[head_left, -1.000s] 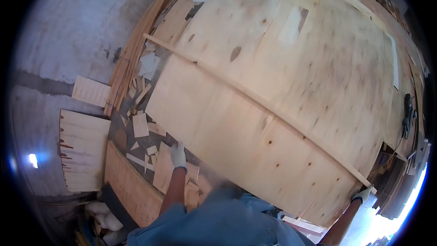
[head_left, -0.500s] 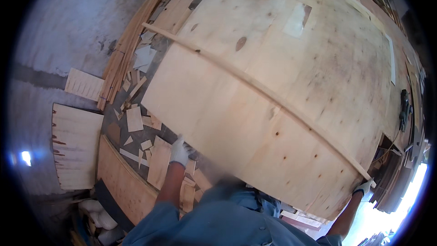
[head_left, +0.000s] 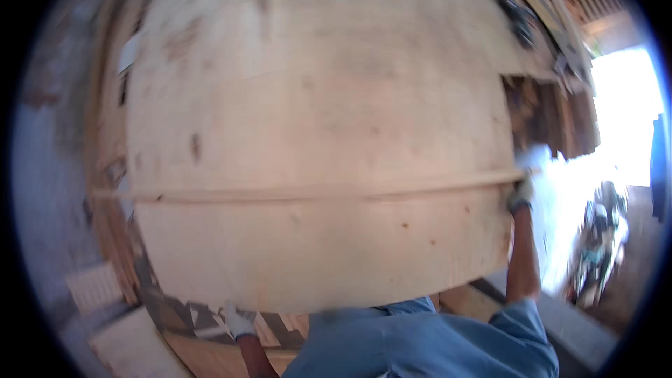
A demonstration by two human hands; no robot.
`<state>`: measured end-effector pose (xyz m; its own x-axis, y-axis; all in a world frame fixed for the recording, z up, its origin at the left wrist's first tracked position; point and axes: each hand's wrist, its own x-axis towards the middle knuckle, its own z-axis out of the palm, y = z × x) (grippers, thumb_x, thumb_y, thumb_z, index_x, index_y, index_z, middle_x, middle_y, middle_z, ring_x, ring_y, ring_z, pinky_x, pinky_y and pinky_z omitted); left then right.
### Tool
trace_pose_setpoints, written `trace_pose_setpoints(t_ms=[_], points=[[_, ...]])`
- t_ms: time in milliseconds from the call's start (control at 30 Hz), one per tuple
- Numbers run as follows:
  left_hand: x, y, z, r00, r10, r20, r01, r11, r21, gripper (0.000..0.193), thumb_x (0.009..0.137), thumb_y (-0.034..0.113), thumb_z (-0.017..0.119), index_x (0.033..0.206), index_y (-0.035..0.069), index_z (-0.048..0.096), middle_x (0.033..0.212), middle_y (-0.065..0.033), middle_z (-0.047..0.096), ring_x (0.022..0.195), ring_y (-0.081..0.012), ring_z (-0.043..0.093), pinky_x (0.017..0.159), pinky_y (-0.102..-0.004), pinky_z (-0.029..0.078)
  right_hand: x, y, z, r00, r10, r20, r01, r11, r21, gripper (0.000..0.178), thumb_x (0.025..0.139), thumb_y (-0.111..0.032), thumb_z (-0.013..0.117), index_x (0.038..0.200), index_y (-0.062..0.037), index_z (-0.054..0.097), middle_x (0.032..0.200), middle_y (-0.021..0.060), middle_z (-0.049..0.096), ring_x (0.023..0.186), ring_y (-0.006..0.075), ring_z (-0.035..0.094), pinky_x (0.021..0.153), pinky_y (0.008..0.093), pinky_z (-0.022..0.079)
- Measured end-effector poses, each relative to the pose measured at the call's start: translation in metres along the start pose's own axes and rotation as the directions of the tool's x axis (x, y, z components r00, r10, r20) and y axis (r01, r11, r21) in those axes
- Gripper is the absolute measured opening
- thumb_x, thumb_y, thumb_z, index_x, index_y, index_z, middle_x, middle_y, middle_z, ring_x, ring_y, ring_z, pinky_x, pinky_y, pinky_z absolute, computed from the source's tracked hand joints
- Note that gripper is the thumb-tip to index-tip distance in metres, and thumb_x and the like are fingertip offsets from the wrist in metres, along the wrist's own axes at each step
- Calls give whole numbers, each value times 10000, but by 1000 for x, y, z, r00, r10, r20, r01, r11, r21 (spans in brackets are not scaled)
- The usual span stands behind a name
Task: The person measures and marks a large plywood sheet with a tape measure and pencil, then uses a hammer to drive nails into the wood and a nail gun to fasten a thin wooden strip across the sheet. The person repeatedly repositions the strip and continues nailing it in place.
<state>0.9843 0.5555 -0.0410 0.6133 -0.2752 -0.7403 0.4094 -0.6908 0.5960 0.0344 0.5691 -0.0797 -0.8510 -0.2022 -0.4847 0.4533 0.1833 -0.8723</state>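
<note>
While two gloved hands, left hand and right hand, grip its edges, one veneer sheet spreads wide.

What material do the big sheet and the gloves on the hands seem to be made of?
The big sheet looks like thin raw wood veneer: pale, unpainted, with knots and dark stains. The gloves on the left hand and right hand look like light knitted fabric, though blur leaves this uncertain.

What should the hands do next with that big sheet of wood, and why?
Probably slide the left hand further left along the near edge. The thin wood sheet is very wide; the right hand grips its far right edge by the long strip, while the left sits near the middle.
</note>
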Motion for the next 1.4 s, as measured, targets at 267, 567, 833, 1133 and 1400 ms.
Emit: trace_pose_setpoints(t_ms=[267, 567, 833, 1133, 1400], points=[[15, 26, 6, 938, 343, -48, -268, 807, 526, 580, 1031, 409, 531, 1464, 25, 484, 1487, -198, 505, 1359, -320, 507, 1119, -431, 436, -14, -13, 27, 995, -75, -62, 64, 985, -160, 485, 1032, -455, 570, 1136, 9, 660, 967, 80, 665, 749, 170, 610, 656, 321, 501], [-113, 35, 291, 479, 790, 383, -827, 260, 498, 571, 1094, 349, 423, 1555, 12, 396, 1615, -217, 382, 1493, -364, 363, 1228, -447, 278, 62, -56, 3, 995, -40, -91, 38, 999, -21, 369, 1055, -439, 521, 1156, -89, 582, 867, 126, 689, 502, 178, 548, 411, 316, 402], [-139, 54, 434, 193, 888, 418, -704, -171, 689, 562, 1051, 350, 456, 1507, 21, 452, 1510, -278, 476, 1406, -445, 423, 1210, -548, 268, 127, -73, 32, 982, -65, 179, 57, 997, 50, 426, 1059, -454, 541, 1205, -78, 676, 954, 83, 718, 739, 149, 604, 571, 289, 452], [-120, 138, 547, 2, 881, 473, -769, -301, 563, 547, 1014, 380, 503, 1417, 12, 538, 1320, -286, 599, 1195, -457, 560, 1040, -573, 415, 212, -137, 170, 971, -181, 157, 174, 983, 59, 407, 1016, -497, 609, 1220, -147, 661, 1094, 10, 673, 848, 170, 622, 627, 339, 522], [-116, 238, 606, -23, 732, 681, -738, -472, 482, 473, 998, 347, 519, 1344, 33, 593, 1239, -252, 652, 1174, -439, 591, 1035, -547, 429, 309, -156, 179, 990, -73, 122, 53, 985, 163, 452, 1080, -434, 475, 1332, -78, 594, 1314, 113, 628, 1108, 301, 653, 876, 447, 573]])
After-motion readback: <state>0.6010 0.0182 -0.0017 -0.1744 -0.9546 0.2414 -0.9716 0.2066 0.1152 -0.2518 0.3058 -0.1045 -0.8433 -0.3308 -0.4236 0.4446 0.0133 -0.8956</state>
